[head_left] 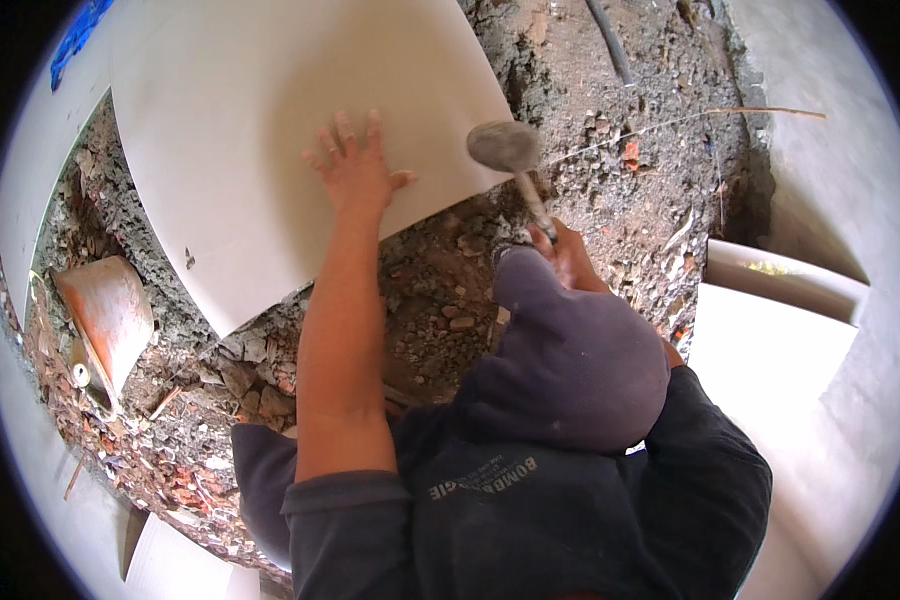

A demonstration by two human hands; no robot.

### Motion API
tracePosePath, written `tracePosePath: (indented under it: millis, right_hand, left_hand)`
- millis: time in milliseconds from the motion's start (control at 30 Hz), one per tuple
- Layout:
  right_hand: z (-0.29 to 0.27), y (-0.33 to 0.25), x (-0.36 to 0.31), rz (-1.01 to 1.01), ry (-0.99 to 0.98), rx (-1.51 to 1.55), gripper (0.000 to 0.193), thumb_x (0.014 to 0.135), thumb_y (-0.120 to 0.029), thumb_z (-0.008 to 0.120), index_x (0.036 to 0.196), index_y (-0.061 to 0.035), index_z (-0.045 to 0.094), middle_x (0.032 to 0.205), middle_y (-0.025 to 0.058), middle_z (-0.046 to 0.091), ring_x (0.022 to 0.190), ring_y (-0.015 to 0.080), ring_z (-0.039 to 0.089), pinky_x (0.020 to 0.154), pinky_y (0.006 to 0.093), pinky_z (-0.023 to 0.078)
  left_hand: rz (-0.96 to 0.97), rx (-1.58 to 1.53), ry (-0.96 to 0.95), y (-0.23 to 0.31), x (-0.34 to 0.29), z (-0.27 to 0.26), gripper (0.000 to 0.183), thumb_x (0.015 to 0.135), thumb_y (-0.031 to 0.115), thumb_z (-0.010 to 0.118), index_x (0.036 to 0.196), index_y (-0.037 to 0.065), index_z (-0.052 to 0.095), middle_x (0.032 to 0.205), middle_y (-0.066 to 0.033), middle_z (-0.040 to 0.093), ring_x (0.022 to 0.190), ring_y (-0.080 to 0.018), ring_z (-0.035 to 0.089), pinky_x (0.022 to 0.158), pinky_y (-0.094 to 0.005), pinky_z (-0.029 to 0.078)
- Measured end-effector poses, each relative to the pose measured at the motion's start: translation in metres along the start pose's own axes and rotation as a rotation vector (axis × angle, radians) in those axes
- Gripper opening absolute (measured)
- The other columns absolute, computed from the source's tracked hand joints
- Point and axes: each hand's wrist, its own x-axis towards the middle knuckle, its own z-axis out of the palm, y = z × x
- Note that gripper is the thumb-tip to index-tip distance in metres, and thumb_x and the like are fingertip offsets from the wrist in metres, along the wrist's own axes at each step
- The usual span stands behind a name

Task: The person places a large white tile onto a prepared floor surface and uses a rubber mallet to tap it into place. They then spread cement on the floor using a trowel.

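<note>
A large pale tile (220,130) lies on the rough ground ahead of me. My left hand (355,175) rests on its surface, fingers spread, holding nothing. My right hand (562,250) is closed round the handle of a mallet (505,147). The mallet's dark, rounded head is slightly blurred and sits over the tile's right edge near its near corner; whether it touches the tile I cannot tell. My raised knee is beside my right wrist and covers part of that forearm.
At left a worn curved scoop-like piece (110,310) lies on the rubble. A thin string (635,133) runs right to a stick (765,110). White boxes or stacked tiles (775,340) stand at right. A dark bar (610,40) lies far off, a blue cloth (75,40) far left.
</note>
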Motion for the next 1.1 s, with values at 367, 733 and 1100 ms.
tracePosePath:
  millis: [367,733,1100]
  right_hand:
    - [0.003,0.001,0.001,0.125,-0.045,0.0,0.047,0.097,-0.047,0.048,0.091,-0.0018,0.06,0.062,0.0049,0.055,0.053,0.0163,0.051,0.05,0.0364,0.045]
    - [-0.008,-0.01,0.016,0.113,-0.096,-0.062,0.049,0.097,-0.051,0.049,0.093,-0.0035,0.061,0.06,0.0068,0.053,0.052,0.0135,0.049,0.046,0.0336,0.042]
    - [-0.022,-0.022,0.028,0.087,0.091,-0.183,0.06,0.093,-0.061,0.049,0.105,-0.0034,0.063,0.062,0.0027,0.056,0.048,0.0062,0.047,0.038,0.0269,0.039]
  left_hand:
    - [0.001,-0.024,0.033,-0.003,0.0,0.003,0.107,0.071,0.06,0.074,0.154,0.032,0.013,0.161,-0.0135,0.009,0.147,-0.04,0.008,0.112,-0.0663,0.01]
    - [0.016,-0.014,0.091,-0.003,-0.001,0.001,0.106,0.072,0.06,0.072,0.154,0.029,0.013,0.16,-0.0147,0.008,0.146,-0.0417,0.008,0.113,-0.0661,0.008]
    - [0.004,-0.039,0.017,-0.005,-0.002,-0.004,0.102,0.074,0.056,0.073,0.154,0.028,0.016,0.16,-0.0152,0.009,0.146,-0.0415,0.009,0.113,-0.0647,0.011]
